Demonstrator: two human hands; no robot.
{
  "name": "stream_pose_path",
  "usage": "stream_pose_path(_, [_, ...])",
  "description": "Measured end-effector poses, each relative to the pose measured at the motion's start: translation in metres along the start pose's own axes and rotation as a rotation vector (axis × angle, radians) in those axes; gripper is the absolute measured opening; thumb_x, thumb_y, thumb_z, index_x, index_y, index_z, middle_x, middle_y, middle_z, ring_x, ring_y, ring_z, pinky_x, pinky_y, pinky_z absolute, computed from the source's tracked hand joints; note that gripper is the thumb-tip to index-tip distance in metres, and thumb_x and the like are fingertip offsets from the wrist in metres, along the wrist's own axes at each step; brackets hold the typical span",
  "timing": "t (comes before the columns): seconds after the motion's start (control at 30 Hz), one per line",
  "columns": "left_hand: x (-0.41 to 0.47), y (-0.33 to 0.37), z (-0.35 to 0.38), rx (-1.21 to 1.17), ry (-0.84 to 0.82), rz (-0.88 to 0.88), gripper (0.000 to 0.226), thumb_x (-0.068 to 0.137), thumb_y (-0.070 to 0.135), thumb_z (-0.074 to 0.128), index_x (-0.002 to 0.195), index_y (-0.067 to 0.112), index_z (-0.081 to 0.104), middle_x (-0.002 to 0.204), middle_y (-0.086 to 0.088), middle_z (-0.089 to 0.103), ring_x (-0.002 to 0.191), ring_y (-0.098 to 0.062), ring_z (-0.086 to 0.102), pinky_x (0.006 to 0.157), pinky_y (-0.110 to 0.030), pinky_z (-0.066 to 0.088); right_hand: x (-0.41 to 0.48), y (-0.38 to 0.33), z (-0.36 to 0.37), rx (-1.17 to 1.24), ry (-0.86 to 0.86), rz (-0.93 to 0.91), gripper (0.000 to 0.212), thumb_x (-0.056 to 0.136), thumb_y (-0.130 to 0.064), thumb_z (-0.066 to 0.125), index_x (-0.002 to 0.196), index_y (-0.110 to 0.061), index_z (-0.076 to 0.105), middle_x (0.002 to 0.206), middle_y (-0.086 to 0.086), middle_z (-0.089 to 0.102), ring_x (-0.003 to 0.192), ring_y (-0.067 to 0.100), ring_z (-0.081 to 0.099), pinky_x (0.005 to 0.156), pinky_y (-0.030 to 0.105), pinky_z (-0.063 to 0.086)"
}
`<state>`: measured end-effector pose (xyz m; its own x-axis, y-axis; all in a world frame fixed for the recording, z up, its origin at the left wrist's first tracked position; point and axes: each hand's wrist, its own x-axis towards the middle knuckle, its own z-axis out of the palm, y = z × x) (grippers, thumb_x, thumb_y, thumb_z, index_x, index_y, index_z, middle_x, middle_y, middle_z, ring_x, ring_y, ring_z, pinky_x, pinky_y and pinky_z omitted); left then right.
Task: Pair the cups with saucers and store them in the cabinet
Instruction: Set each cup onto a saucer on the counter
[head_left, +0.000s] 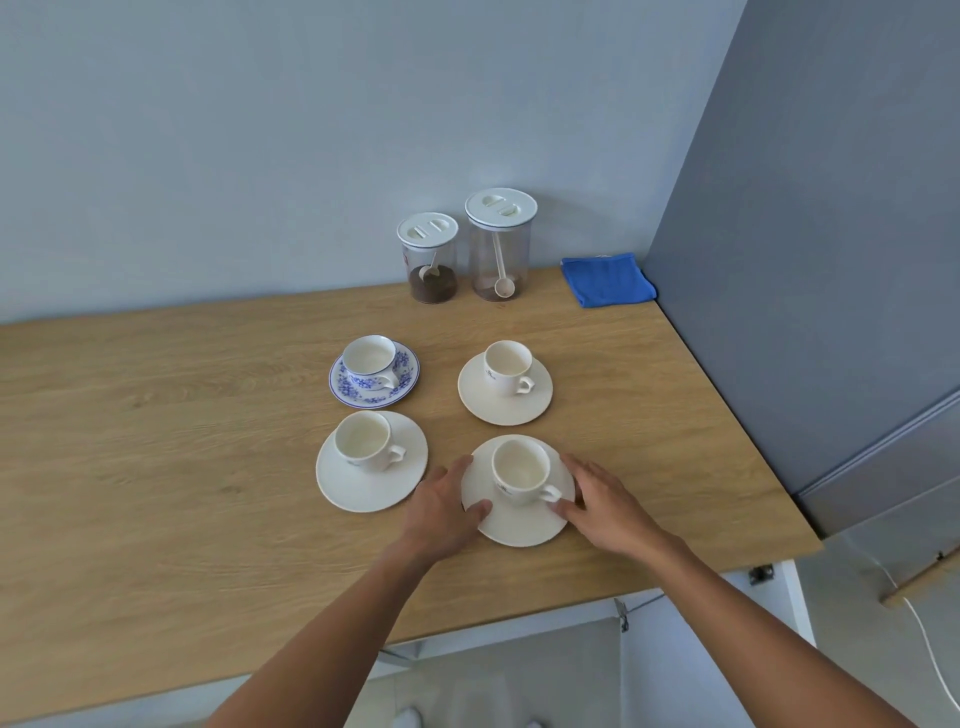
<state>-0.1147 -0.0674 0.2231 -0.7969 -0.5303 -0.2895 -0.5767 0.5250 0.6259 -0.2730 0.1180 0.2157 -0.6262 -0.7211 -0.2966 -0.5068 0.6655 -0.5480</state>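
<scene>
Several cup-and-saucer pairs stand on the wooden counter (156, 426). Nearest me is a white cup (521, 470) on a white saucer (514, 527). My left hand (447, 506) grips that saucer's left rim, thumb on top. My right hand (605, 506) holds its right rim beside the cup's handle. To the left stands another white cup (363, 439) on a white saucer (358, 491). Behind are a blue-patterned cup (370, 359) on a blue floral saucer (402, 387) and a small white cup (508, 366) on a white saucer (498, 408).
Two clear lidded jars (428, 257) (500, 244) with scoops stand against the back wall. A folded blue cloth (608, 279) lies in the back right corner. A grey cabinet panel (805, 260) rises at the counter's right edge.
</scene>
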Motion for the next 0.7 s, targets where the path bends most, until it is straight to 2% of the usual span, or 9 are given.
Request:
stream_pose_path(0.2, [0.002,0.003,0.006,-0.043,0.042,-0.041,0.075,0.086,0.034,0.067,0.15,0.022,0.031,0.133,-0.01,0.049,0.124,-0.027,0.048,0.107,-0.038,0.039,0.005,0.001,0.012,0.084,0.064,0.028,0.075,0.09,-0.045,0.064,0.153,-0.025,0.03,0.149,0.001,0.044,0.139,0.02,0.038,0.112,0.041,0.036])
stream_pose_path(0.4, [-0.002,0.004,0.005,-0.209,0.022,0.0,0.073,0.088,0.026,0.067,0.151,0.021,0.03,0.145,-0.004,0.048,0.132,-0.021,0.045,0.11,-0.036,0.037,0.003,0.004,0.009,0.23,0.078,0.022,0.076,0.087,-0.037,0.072,0.152,-0.023,0.036,0.14,-0.002,0.056,0.127,0.02,0.052,0.104,0.042,0.047])
stream_pose_path(0.57, [-0.001,0.004,0.001,-0.412,-0.033,-0.017,0.069,0.09,0.025,0.066,0.151,0.029,0.032,0.136,0.001,0.053,0.118,-0.016,0.055,0.102,-0.039,0.048,-0.007,-0.003,-0.002,0.402,0.065,0.009,0.074,0.092,-0.033,0.069,0.155,-0.029,0.029,0.136,-0.01,0.057,0.123,0.011,0.056,0.101,0.031,0.049])
stream_pose_path(0.63, [-0.003,0.006,-0.001,-0.478,-0.043,-0.01,0.068,0.091,0.024,0.066,0.15,0.032,0.033,0.13,0.002,0.055,0.112,-0.014,0.059,0.096,-0.034,0.051,-0.012,-0.007,-0.008,0.471,0.065,0.007,0.073,0.092,-0.03,0.069,0.154,-0.032,0.03,0.128,-0.01,0.063,0.108,0.006,0.062,0.086,0.025,0.053])
stream_pose_path(0.7, [-0.006,0.006,-0.003,-0.524,-0.049,-0.005,0.066,0.091,0.023,0.066,0.148,0.034,0.035,0.125,0.004,0.055,0.108,-0.014,0.061,0.091,-0.03,0.053,-0.019,-0.012,-0.012,0.557,0.05,0.039,0.074,0.092,-0.025,0.069,0.154,-0.034,0.028,0.112,-0.005,0.069,0.077,0.003,0.062,0.063,0.021,0.05])
